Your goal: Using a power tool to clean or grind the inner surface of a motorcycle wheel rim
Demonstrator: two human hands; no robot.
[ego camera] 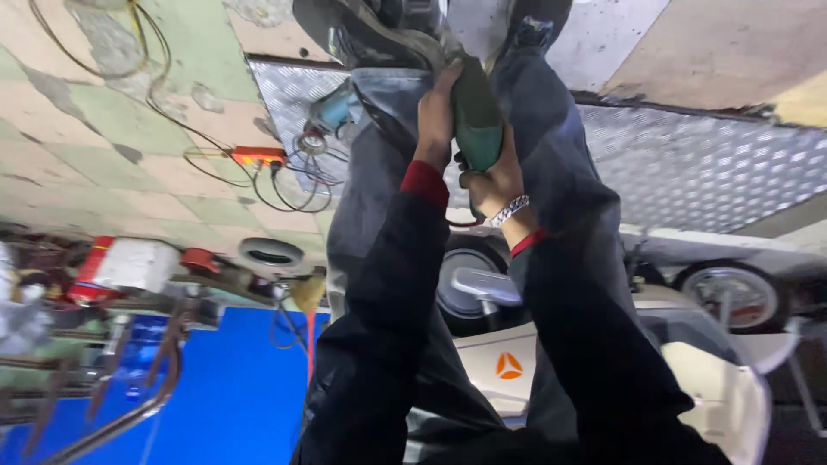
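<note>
Both hands grip 1 green, cylinder-bodied power tool (476, 116); left hand (437, 112) wraps its front end, right hand (495, 181) clenches the rear, above the diamond-pattern metal floor plate (706, 164); progress of the work cannot be judged.

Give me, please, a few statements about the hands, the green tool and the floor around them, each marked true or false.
1. Both hands grip a green power tool. True.
2. The right hand wears a silver bracelet at the wrist. True.
3. The left hand is bare of any sleeve. False: a dark sleeve with a red cuff reaches its wrist.
4. The orange power strip lies on the metal tread plate. False: it lies on the worn tiled floor beside it.
</note>
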